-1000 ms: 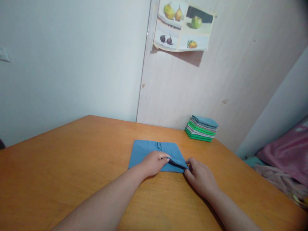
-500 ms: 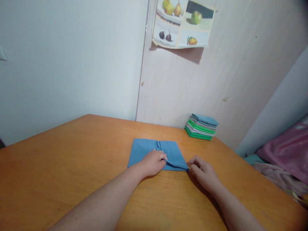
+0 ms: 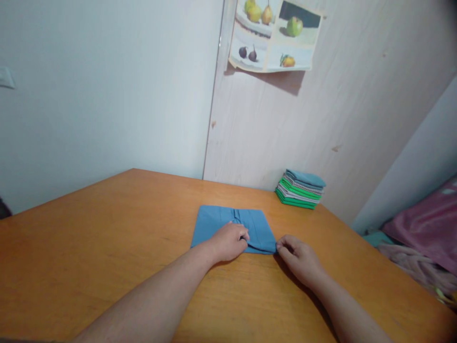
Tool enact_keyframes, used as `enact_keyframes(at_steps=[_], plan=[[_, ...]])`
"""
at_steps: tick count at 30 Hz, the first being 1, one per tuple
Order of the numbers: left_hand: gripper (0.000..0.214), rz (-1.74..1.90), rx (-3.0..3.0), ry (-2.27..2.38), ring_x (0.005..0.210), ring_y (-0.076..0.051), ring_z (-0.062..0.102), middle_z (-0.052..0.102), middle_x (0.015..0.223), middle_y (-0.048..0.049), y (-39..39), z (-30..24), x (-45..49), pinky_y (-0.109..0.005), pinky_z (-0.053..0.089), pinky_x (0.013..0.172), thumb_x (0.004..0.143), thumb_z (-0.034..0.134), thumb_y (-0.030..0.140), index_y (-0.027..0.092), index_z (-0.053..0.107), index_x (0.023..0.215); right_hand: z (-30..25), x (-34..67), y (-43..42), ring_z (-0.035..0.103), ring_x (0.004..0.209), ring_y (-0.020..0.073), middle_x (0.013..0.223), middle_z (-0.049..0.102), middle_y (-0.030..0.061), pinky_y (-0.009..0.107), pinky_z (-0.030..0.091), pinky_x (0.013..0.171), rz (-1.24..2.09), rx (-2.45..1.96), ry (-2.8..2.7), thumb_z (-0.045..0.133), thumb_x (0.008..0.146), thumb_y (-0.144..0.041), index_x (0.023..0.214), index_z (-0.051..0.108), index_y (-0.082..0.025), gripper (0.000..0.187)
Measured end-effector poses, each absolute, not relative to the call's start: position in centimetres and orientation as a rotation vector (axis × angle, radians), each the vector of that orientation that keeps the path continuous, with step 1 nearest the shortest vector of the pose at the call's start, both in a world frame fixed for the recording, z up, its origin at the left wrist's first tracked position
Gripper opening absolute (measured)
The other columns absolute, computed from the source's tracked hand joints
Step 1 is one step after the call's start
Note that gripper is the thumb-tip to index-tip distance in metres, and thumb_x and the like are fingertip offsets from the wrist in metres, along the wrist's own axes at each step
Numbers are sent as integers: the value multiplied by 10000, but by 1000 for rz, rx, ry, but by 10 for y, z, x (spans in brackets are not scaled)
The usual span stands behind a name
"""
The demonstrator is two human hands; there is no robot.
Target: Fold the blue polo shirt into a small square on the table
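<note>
A folded blue cloth (image 3: 228, 219) lies flat in the middle of the orange wooden table (image 3: 89, 238). My left hand (image 3: 228, 242) rests on its near edge with the fingers curled and pressing down on the fabric. My right hand (image 3: 298, 257) sits at the cloth's near right corner, fingertips pinched on that corner. Both forearms reach in from the bottom of the view.
A stack of folded green, grey and blue cloths (image 3: 300, 189) stands at the table's far right by the wooden panel wall. A fruit picture (image 3: 273, 35) hangs above. Pink and grey fabric (image 3: 424, 238) lies off the table's right edge.
The raised near right fold of the blue cloth has been lowered flat. My right hand stayed at the corner, pulling slightly left; my left hand stayed on the near edge.
</note>
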State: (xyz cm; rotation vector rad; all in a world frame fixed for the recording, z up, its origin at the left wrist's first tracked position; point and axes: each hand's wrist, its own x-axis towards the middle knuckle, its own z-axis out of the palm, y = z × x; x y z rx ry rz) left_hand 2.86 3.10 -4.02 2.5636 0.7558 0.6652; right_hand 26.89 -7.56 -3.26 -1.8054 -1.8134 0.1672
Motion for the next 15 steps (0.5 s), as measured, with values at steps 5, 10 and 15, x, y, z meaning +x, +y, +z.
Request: enact_keyframes(at_steps=[5,10,15], plan=[[309,721,2412,742,1112,-211,648,745,1134,-41,27,-30,25,-331,456,1025,778,546,150,201,733,1019,-33,268,-68,615,744,193,763,670,34,290,430,665,154,-1772,-1699,467,922,-425,797,639,-218,297],[276,914,2233,943,1024,-182,676,751,1105,-9,38,-15,11,-290,507,940,833,511,190,223,720,1011,-30,275,-47,624,751,208,745,673,55,293,447,663,233,-1806,-1573,489,895,-434,762,623,-211,292],[237,1006,2232,1317,1096,-216,648,743,1127,-34,60,-13,-12,-324,484,969,874,528,259,232,703,1031,-26,278,-23,606,624,180,632,636,39,257,414,535,484,-1971,-1405,555,850,-443,688,583,-207,288]])
